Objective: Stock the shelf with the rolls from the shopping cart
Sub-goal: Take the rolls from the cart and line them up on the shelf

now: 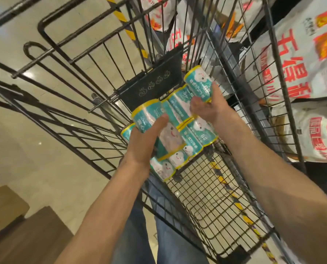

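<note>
Several teal and white rolls with yellow ends lie stacked in the black wire shopping cart [200, 191], against its black child-seat flap [151, 80]. My left hand [145, 141] grips the roll at the upper left of the stack [147, 113], thumb laid over its side. My right hand [208, 107] grips the top right roll [198, 80], which sits higher than the others. Both forearms reach down into the cart. Lower rolls [198, 134] show cartoon faces on their wrapping.
White sacks with red lettering [299, 60] fill dark shelves on the right, close behind the cart's wire side. More sacks [159, 14] lie beyond the cart's far end. Beige tiled floor [44, 149] with brown cardboard boxes [25, 235] is at the left.
</note>
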